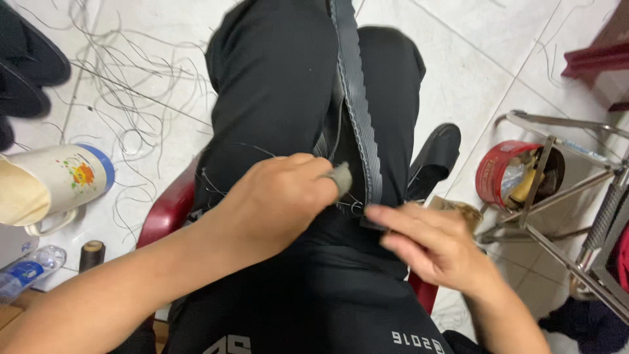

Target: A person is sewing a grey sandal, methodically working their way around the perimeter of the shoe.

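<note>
I sit with black trousers (282, 85) over my lap. A long dark grey strap (359, 98) with a scalloped edge runs down across my thigh. My left hand (275, 196) is curled, with a grey covering on one fingertip (341, 178), pressed against the strap's lower part. My right hand (426, 242) pinches the strap's lower end (373, 219) between thumb and fingers. Thin dark threads lie under my left hand on the cloth.
A cream mug with a blue rim (59, 180) lies on the white tile floor at left, near a plastic bottle (26, 270) and a dark thread spool (92, 254). Loose threads (131, 85) litter the floor. A red tin (508, 172) and metal frame (563, 196) stand right.
</note>
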